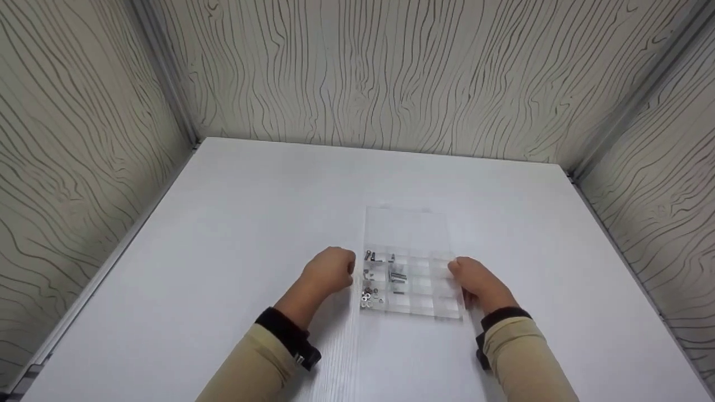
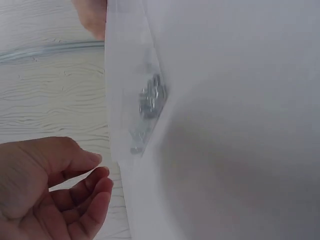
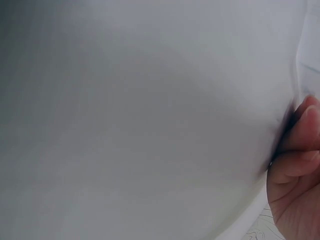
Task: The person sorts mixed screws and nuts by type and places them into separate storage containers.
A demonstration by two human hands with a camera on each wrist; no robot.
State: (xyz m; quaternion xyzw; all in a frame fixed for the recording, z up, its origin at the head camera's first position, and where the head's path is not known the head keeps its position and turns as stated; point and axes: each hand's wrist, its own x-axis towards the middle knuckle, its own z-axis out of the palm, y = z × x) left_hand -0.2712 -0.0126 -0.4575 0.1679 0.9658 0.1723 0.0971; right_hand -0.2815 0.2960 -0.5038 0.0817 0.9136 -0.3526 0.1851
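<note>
A clear plastic compartment box (image 1: 422, 301) lies on the white table with its transparent lid (image 1: 406, 226) folded back, away from me. Screws (image 1: 397, 276) and nuts (image 1: 366, 301) sit in its left-hand compartments; in the left wrist view the small metal pieces (image 2: 152, 97) show through its side. Just left of the box is my left hand (image 1: 330, 269), its fingers loosely bent and a small gap between thumb and fingertips, holding nothing. My right hand (image 1: 480, 282) pinches the box's right edge; its fingers (image 3: 302, 132) are partly cut off in the right wrist view.
The white table (image 1: 251, 195) stretches around the box on all sides. Wood-grain panels (image 1: 357, 78) stand behind it and at both sides, with grey metal posts (image 1: 167, 72) at the corners. Each wrist wears a black strap with a small device (image 1: 307, 357).
</note>
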